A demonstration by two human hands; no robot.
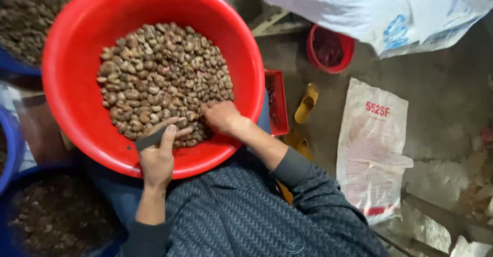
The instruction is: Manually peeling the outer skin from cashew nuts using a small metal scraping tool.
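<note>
A big red plastic basin (77,108) rests on my lap, holding a heap of brown nuts in their shells (164,77). My left hand (158,157) is at the basin's near rim and grips a small dark knife (150,140), blade pointing left. My right hand (222,117) lies palm down on the near right edge of the heap, fingers curled among the nuts. Whether it holds one is hidden.
Blue tubs with more nuts and shells stand at the top left (31,15) and bottom left (56,221). A small red tray (277,103) and red bucket (329,49) lie on the concrete floor, with yellow sandals (306,103) and white sacks (372,149).
</note>
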